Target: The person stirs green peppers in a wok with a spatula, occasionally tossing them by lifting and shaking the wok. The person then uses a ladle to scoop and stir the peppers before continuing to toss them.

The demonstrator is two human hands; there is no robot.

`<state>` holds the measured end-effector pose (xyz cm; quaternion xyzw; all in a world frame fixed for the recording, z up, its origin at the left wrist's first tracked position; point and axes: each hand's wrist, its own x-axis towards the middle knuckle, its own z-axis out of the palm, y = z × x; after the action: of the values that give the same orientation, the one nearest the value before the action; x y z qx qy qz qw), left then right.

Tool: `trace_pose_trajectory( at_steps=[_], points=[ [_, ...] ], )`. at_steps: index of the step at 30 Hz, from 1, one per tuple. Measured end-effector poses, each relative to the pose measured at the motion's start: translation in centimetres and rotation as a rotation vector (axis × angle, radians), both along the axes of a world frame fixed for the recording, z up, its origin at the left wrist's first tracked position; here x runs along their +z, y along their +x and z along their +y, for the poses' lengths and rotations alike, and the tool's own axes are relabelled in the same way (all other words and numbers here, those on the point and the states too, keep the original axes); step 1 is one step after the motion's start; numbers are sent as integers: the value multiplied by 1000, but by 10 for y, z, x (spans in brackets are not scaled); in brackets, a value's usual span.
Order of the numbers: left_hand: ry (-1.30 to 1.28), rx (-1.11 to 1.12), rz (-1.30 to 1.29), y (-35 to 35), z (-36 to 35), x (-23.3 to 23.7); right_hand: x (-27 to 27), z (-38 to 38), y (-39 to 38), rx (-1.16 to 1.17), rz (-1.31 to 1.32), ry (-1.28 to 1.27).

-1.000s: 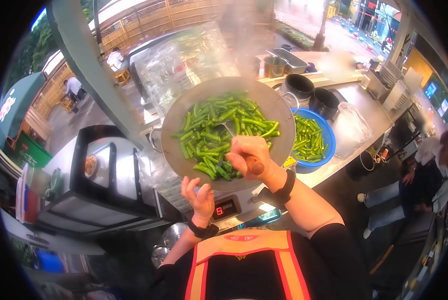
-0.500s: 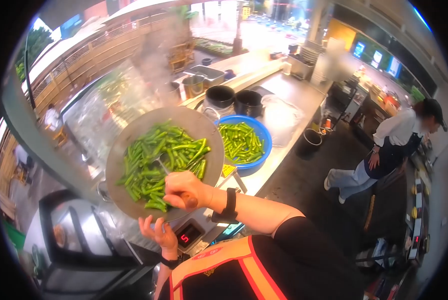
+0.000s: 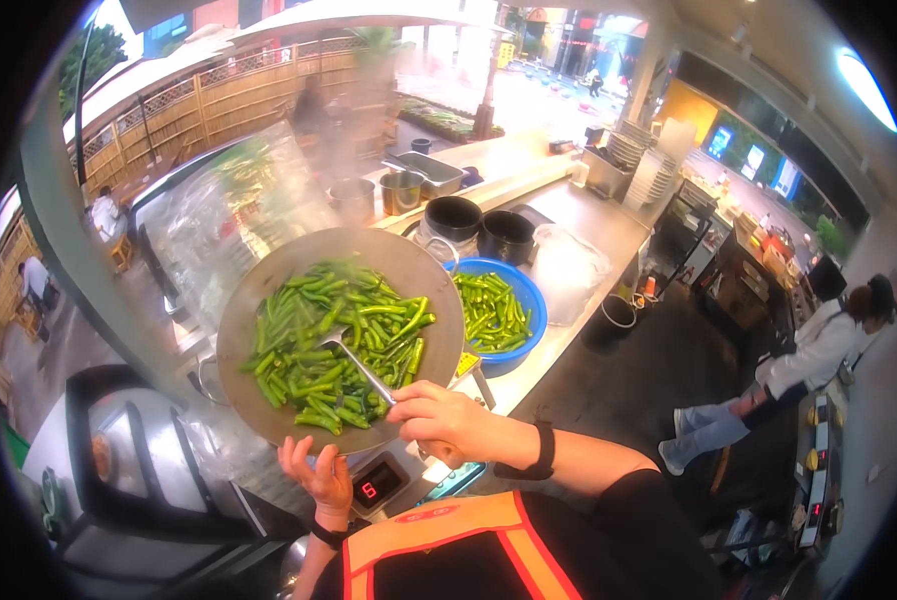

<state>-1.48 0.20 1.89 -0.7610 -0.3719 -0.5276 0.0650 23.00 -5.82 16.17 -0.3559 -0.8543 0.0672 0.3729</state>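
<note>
A large round wok point(image 3: 252, 262) holds a steaming heap of glossy cut green peppers point(image 3: 314, 295). My right hand point(image 3: 439, 425) is wrapped round the wooden grip of a wok spatula point(image 3: 367, 372). Its metal shaft slants up to the left, and its head is partly hidden among the peppers. At the wok's near rim is my left hand point(image 3: 321, 480), palm up with fingers spread and fingertips right at the edge. Just right of the wok, a blue basin point(image 3: 537, 305) contains more green peppers. A red digit glows on the cooker's display point(image 3: 369, 488) below the wok.
Behind the basin stand two dark pots point(image 3: 506, 235) and a clear plastic bag point(image 3: 569, 265) on the steel counter point(image 3: 579, 210). Metal containers point(image 3: 401, 190) sit farther back. A person point(image 3: 809, 350) is at the right-hand worktop. A black bin point(image 3: 617, 315) stands on the floor.
My right hand has drawn back to the right and down with the spatula, baring its shaft. My left hand stays by the rim. The person at right has shifted, and the view has moved slightly.
</note>
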Motion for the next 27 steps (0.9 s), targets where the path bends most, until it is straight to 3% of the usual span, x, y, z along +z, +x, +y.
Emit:
trace_pose_trajectory(
  at_steps=[5,7,11,15,17,19,22,24,27],
  points=[
    [-20,20,-12,-1,1,-5,43,-13,14,13,74,112],
    [-6,13,-12,-1,2,-6,53,-8,28,-98,168,258],
    [-11,24,-64,1,3,-9,58,14,71,-255,381,188],
    [-45,37,-37,-1,2,-6,58,38,98,-353,395,194],
    [-49,54,-42,-1,2,-6,58,51,109,-338,494,145],
    [-49,54,-45,0,1,-7,54,68,112,-301,819,-4],
    [-64,41,-31,-1,1,-6,58,95,127,-396,905,-144],
    [-63,48,-31,-2,2,-7,36,128,152,-445,1170,-266],
    [-63,52,-36,-1,2,-6,7,167,161,-360,1365,-471]
  ],
)
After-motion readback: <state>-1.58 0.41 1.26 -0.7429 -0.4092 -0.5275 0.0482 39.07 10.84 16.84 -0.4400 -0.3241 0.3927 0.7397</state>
